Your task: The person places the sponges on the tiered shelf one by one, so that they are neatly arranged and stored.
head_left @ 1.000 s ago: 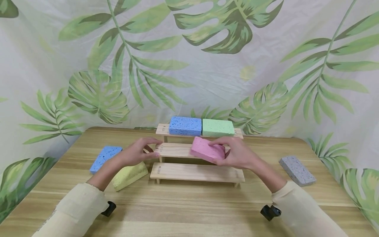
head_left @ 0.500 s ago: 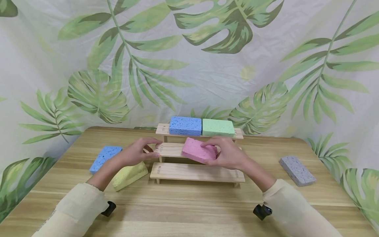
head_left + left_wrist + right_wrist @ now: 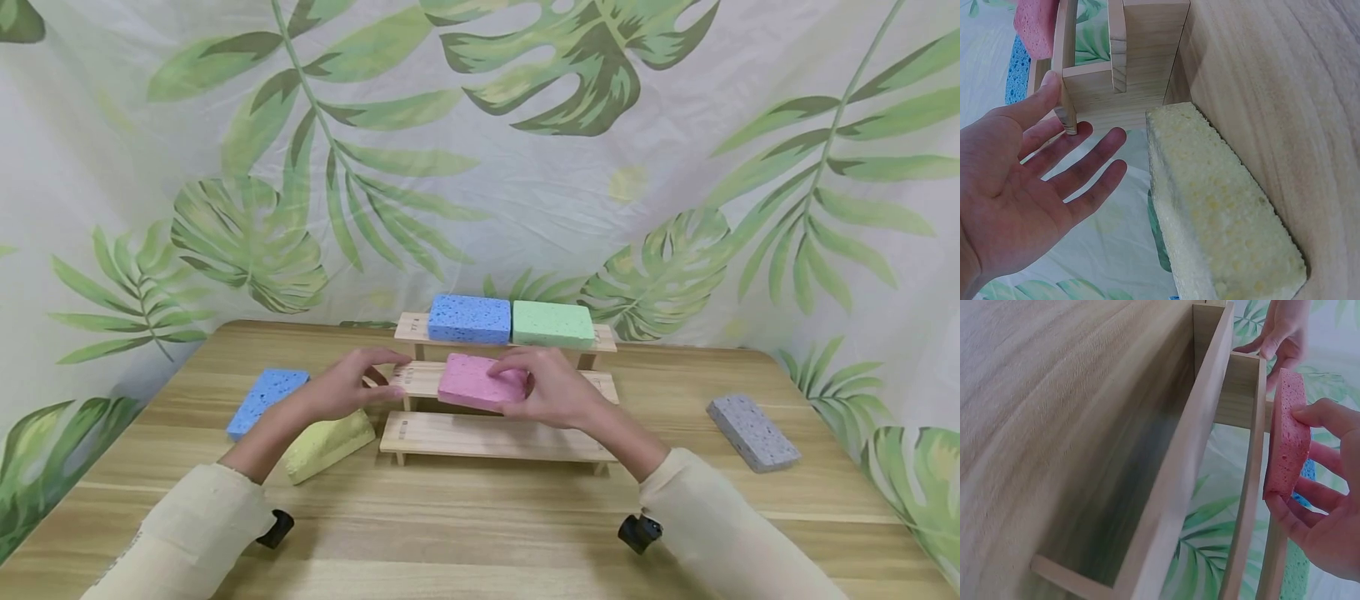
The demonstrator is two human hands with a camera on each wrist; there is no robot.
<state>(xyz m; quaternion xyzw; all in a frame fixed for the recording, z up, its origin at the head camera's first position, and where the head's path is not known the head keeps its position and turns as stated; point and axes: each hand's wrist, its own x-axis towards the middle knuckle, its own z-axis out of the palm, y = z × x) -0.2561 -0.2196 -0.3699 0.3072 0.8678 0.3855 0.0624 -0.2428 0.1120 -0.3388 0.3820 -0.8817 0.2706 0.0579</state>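
My right hand (image 3: pixel 551 387) holds a pink sponge (image 3: pixel 476 379) between thumb and fingers over the left half of the middle step of a wooden three-step rack (image 3: pixel 420 377). In the right wrist view the pink sponge (image 3: pixel 1288 437) lies along the middle step; whether it bears fully on it cannot be told. My left hand (image 3: pixel 356 385) pinches the left end of that step with thumb and index finger. The other fingers of the left hand (image 3: pixel 1029 181) are spread loosely in the left wrist view. A yellow sponge (image 3: pixel 1216 194) lies below them.
On the top step a blue sponge (image 3: pixel 469 318) and a green sponge (image 3: pixel 553 323) sit side by side. Another blue sponge (image 3: pixel 262 402) lies on the table (image 3: pixel 465 533) at left, and a grey sponge (image 3: pixel 752 432) at right. A leaf-patterned cloth (image 3: pixel 525 200) hangs behind.
My right hand has carried the pink sponge leftward along the middle step, and the sponge has turned nearly parallel to it. The left hand has stayed put.
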